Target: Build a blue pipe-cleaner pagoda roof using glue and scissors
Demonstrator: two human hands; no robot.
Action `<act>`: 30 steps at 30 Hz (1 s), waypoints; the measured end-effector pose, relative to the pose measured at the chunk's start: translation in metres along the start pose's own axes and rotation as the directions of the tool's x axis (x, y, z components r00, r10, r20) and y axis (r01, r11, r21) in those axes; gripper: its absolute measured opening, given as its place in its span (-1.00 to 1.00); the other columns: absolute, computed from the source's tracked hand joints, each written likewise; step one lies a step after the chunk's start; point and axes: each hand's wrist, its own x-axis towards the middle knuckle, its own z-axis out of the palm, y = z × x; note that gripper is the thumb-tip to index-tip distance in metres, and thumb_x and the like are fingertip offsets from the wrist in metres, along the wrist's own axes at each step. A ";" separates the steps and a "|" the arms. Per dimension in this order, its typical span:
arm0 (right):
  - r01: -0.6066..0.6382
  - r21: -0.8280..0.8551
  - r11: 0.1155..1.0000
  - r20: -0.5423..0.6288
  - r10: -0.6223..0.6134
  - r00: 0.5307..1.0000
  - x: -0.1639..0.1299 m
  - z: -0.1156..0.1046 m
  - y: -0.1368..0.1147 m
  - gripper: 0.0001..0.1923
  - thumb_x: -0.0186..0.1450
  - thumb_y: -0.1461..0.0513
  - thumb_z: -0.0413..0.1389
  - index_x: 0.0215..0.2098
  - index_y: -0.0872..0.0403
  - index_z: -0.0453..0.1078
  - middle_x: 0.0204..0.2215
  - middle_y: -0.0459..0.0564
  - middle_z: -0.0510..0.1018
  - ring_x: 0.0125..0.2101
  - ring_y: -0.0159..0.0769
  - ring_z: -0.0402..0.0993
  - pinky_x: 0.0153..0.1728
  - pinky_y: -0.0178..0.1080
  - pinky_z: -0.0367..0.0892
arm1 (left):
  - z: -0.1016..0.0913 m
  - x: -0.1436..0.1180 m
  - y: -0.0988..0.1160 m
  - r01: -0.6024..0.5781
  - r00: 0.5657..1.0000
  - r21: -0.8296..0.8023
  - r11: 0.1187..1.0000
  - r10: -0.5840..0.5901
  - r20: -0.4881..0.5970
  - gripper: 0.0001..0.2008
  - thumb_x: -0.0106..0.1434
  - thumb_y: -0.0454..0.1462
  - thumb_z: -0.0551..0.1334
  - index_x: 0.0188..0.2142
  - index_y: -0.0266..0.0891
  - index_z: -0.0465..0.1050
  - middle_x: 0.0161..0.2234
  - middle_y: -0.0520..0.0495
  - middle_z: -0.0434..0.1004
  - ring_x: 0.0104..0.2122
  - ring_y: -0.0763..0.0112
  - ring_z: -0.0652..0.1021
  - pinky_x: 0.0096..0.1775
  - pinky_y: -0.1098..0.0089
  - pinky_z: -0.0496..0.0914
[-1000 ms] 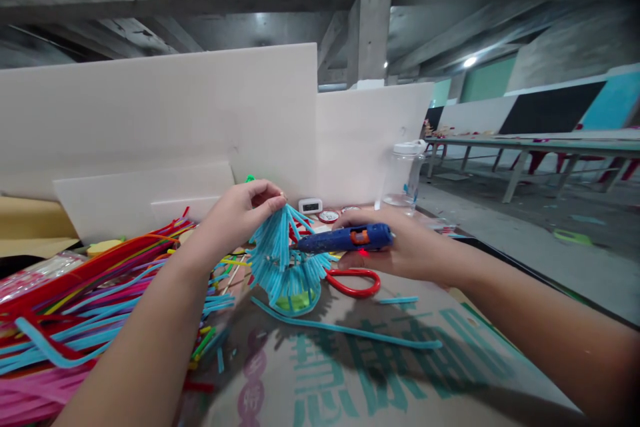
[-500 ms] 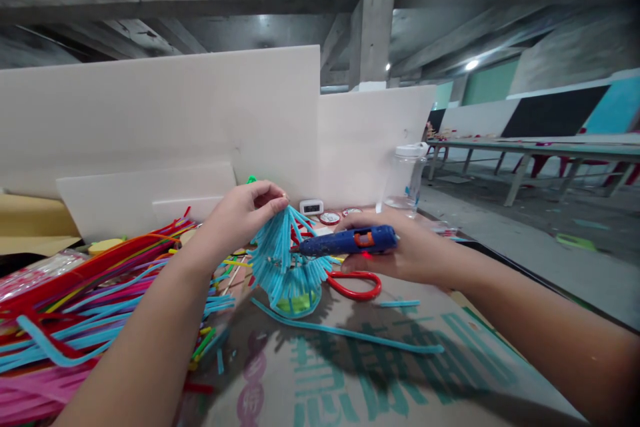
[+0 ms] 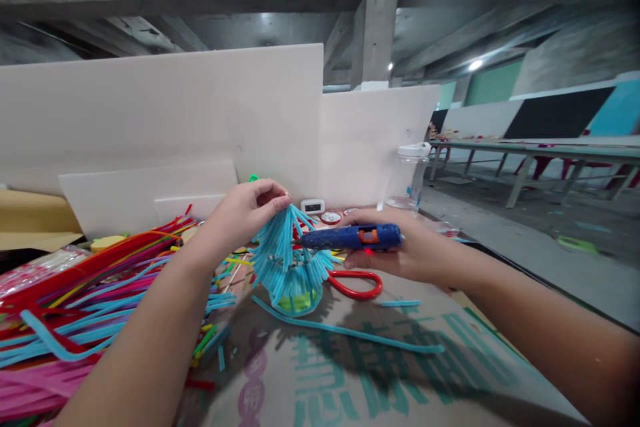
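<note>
A cone-shaped piece built from light-blue pipe cleaners (image 3: 295, 283) stands on the printed cardboard, with a green patch at its base. My left hand (image 3: 257, 203) pinches the top of it between thumb and fingers. In my right hand (image 3: 400, 243) is a blue hot glue gun (image 3: 350, 238) with an orange part and a small red light. Its nozzle points left and reaches the blue strands; whether it touches them I cannot tell. Red-handled scissors (image 3: 357, 285) lie just below the glue gun, their blades hidden. One long blue pipe cleaner (image 3: 360, 333) rests in front.
Many loose coloured pipe cleaners (image 3: 100, 307) spread over the left side. Behind stand white boards (image 3: 200, 113), a small white digital timer (image 3: 313, 206) and a clear plastic bottle (image 3: 406, 177). The cardboard sheet (image 3: 270, 380) covers the front. A long table (image 3: 540, 147) is farther off, right.
The glue gun has shifted slightly up and to the right with my right hand. My left hand keeps its pinch on the blue piece, and the view has moved a little.
</note>
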 end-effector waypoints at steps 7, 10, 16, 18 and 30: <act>-0.021 0.069 0.997 -0.016 0.022 1.000 0.002 -0.003 -0.002 -0.62 0.16 0.03 0.26 -0.12 0.04 0.48 -0.27 0.00 0.61 -0.28 -0.20 0.51 -0.31 -0.28 0.37 | 0.000 -0.002 0.004 0.013 1.000 0.023 1.000 -0.013 -0.005 -0.69 0.28 -0.06 0.15 -0.24 -0.25 0.49 -0.36 -0.03 0.54 -0.37 0.37 0.48 -0.33 0.41 0.31; -0.043 0.099 0.994 -0.039 0.047 0.998 0.003 -0.004 -0.003 -0.64 0.17 0.02 0.25 -0.18 0.08 0.45 -0.29 -0.01 0.60 -0.31 -0.24 0.49 -0.33 -0.29 0.34 | 0.000 -0.003 0.007 0.021 1.000 0.022 1.000 -0.021 -0.007 -0.70 0.27 -0.07 0.15 -0.25 -0.25 0.48 -0.36 -0.02 0.54 -0.38 0.38 0.48 -0.34 0.41 0.30; -0.051 0.137 0.989 -0.021 0.055 0.998 0.002 -0.006 -0.004 -0.67 0.19 0.03 0.23 -0.27 0.11 0.40 -0.40 -0.04 0.54 -0.42 -0.33 0.40 -0.44 -0.33 0.27 | 0.000 -0.002 0.008 0.034 0.999 0.017 0.999 -0.034 -0.004 -0.72 0.28 -0.09 0.15 -0.25 -0.25 0.48 -0.37 -0.03 0.53 -0.38 0.36 0.48 -0.34 0.41 0.30; -0.042 0.134 0.990 -0.017 0.044 0.999 0.003 -0.005 -0.005 -0.68 0.20 0.03 0.22 -0.27 0.10 0.38 -0.40 -0.05 0.53 -0.43 -0.35 0.38 -0.45 -0.34 0.25 | 0.000 -0.002 0.007 0.025 1.000 0.010 1.000 -0.025 -0.001 -0.72 0.28 -0.08 0.15 -0.25 -0.25 0.48 -0.37 -0.03 0.54 -0.37 0.36 0.48 -0.34 0.41 0.31; -0.064 0.128 0.990 -0.067 0.073 0.995 0.004 -0.004 -0.006 -0.64 0.16 -0.01 0.24 -0.24 0.06 0.44 -0.43 -0.04 0.56 -0.39 -0.24 0.43 -0.39 -0.28 0.30 | 0.000 -0.002 0.006 0.023 1.000 0.006 1.000 -0.023 0.000 -0.71 0.28 -0.06 0.14 -0.26 -0.23 0.48 -0.37 -0.03 0.54 -0.39 0.37 0.49 -0.35 0.41 0.32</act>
